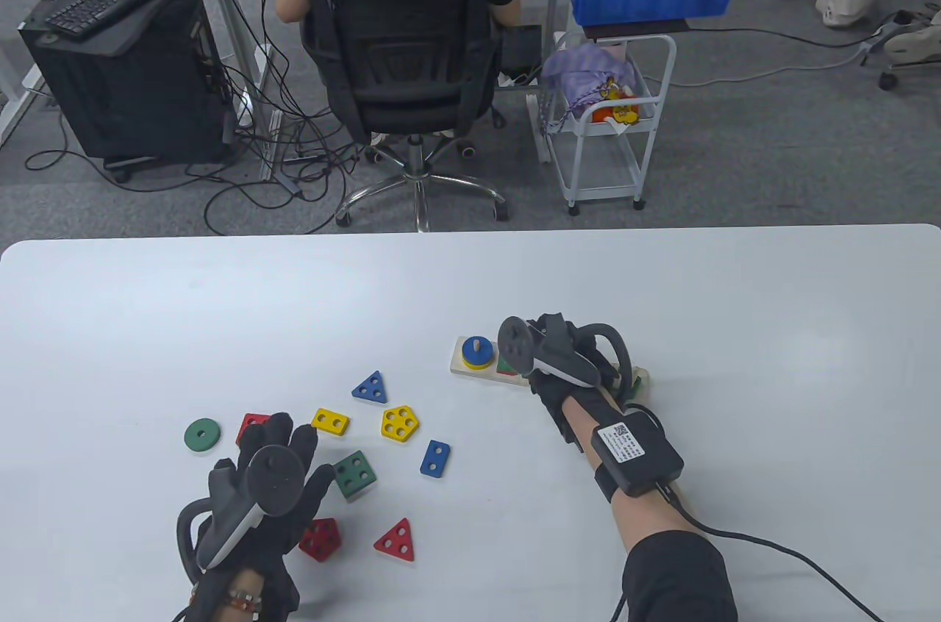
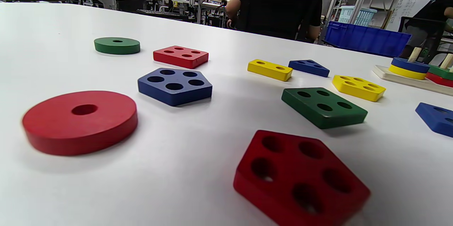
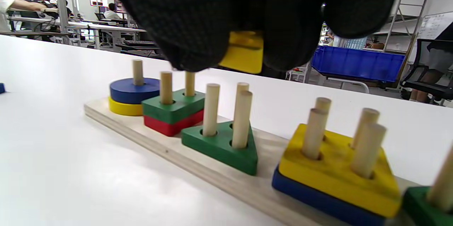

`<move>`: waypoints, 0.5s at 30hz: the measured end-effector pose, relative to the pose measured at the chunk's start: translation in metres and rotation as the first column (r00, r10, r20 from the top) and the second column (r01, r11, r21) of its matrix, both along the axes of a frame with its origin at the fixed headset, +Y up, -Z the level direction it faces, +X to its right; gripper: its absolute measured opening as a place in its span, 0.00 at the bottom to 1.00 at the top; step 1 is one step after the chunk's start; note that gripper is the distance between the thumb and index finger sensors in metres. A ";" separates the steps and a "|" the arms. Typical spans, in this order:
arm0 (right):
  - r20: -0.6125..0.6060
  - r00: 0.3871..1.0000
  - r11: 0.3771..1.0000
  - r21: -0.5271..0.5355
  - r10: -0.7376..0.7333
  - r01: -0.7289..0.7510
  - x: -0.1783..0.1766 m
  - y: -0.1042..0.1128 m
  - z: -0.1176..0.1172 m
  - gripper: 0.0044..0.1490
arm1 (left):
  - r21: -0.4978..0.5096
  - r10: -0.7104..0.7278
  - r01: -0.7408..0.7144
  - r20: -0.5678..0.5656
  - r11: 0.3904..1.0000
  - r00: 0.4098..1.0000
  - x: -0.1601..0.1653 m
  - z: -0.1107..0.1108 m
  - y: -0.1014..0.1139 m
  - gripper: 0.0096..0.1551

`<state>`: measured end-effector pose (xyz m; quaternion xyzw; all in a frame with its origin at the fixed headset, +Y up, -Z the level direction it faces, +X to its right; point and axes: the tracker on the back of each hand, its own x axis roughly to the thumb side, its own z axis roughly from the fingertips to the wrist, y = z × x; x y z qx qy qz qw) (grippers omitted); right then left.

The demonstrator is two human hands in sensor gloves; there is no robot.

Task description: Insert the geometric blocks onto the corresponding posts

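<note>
The wooden post board (image 3: 226, 178) lies under my right hand (image 1: 548, 357). It carries a blue disc (image 3: 134, 90) on a yellow disc, a green rectangle (image 3: 173, 107) on a red one, a green triangle (image 3: 221, 144) and a yellow square (image 3: 339, 164) on a blue one. My right hand's fingers (image 3: 198, 21) pinch a yellow block (image 3: 244, 54) a little above the posts near the green triangle. My left hand (image 1: 272, 482) rests spread and empty on the table among loose blocks. It covers a red disc (image 2: 79, 121) and a blue pentagon (image 2: 175, 85).
Loose on the table are a green disc (image 1: 201, 434), red square (image 1: 253, 425), yellow rectangle (image 1: 331, 421), blue triangle (image 1: 370, 388), yellow pentagon (image 1: 400, 423), blue rectangle (image 1: 436, 459), green square (image 1: 355, 473), red pentagon (image 1: 320, 539) and red triangle (image 1: 396, 540).
</note>
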<state>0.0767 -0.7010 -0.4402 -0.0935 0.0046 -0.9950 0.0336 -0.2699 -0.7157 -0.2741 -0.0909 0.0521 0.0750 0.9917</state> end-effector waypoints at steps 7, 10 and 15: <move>-0.016 1.000 1.000 -0.014 0.006 -0.006 -0.003 -0.011 -0.003 0.39 | -0.004 -0.002 0.002 -0.003 1.000 1.000 0.000 0.000 0.000 0.42; -0.022 1.000 1.000 -0.011 0.019 -0.019 -0.004 -0.013 -0.001 0.39 | -0.006 -0.002 0.002 -0.006 1.000 1.000 0.000 0.000 0.001 0.42; -0.013 0.999 1.000 0.003 0.029 -0.029 -0.005 -0.012 0.000 0.39 | -0.004 -0.001 0.001 -0.005 1.000 1.000 -0.001 0.000 0.001 0.42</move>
